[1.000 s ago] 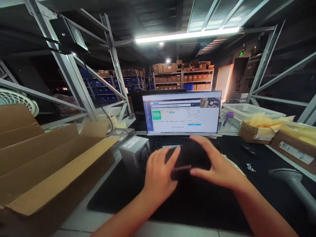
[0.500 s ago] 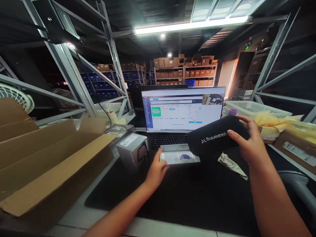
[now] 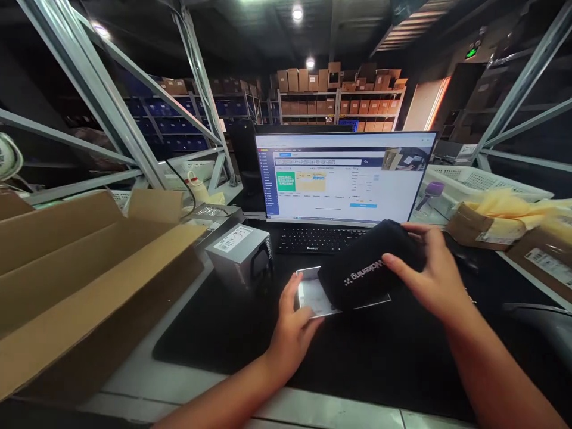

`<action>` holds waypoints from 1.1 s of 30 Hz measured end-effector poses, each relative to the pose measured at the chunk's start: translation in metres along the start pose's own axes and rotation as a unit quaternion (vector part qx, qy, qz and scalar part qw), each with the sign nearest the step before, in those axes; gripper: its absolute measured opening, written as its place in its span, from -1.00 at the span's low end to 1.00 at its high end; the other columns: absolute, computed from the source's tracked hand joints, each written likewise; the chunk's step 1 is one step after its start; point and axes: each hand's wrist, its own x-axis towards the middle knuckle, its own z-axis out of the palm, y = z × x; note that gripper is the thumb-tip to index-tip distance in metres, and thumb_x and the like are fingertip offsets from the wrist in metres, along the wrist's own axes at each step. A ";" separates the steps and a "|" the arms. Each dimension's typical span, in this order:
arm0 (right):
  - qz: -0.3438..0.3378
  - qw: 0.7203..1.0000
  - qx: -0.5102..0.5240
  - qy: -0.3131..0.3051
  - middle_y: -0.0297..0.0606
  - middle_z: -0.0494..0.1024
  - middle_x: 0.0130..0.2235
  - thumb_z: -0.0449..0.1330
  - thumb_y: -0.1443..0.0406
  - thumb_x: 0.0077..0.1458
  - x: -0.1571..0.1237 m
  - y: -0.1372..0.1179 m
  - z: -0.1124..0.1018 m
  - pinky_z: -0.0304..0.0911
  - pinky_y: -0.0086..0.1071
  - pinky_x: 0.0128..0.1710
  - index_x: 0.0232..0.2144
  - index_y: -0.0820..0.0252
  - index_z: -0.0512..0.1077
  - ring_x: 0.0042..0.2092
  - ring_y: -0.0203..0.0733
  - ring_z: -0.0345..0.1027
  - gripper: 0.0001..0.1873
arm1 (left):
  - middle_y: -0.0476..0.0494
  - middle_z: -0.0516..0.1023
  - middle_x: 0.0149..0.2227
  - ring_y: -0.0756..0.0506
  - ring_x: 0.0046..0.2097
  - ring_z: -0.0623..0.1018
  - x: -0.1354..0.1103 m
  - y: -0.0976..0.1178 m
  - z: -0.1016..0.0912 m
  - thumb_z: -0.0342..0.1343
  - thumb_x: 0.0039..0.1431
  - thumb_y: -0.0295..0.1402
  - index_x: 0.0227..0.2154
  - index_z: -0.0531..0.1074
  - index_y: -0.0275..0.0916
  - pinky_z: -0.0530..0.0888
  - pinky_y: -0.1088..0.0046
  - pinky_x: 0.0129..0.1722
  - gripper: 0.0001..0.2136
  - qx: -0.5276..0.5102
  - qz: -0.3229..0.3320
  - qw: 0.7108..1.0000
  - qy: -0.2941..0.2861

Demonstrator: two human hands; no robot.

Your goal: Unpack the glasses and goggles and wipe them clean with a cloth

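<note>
My right hand is closed round the right end of a black case with pale "Wakening" lettering, thumb on its front. The case is tilted, its lower left end over a shallow white open box. My left hand grips that box at its left end, fingers on the rim. The case hides most of the box's inside. Left of the hands stands a grey printed carton with a white label on top. All this is above a black desk mat.
A monitor and a black keyboard stand behind the hands. At left is a large open cardboard box. To the right are a white basket, boxes with yellow wrapping and a grey device at the mat's edge.
The black case has moved left and down, from beside the white box to over it, covering the blue thing seen inside. My view has tipped downward. My left hand keeps its grip.
</note>
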 end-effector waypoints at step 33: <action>-0.175 0.947 -0.136 -0.232 -0.06 0.39 0.21 0.19 -0.10 0.19 -0.005 0.036 0.047 0.25 0.12 0.19 0.03 0.00 0.56 0.24 0.20 0.24 -0.50 | -0.27 0.46 -0.01 -0.26 0.03 0.49 0.008 -0.016 -0.004 0.22 0.19 -0.40 0.10 0.42 -0.16 0.61 0.15 -0.08 -0.59 0.140 0.031 0.989 -0.041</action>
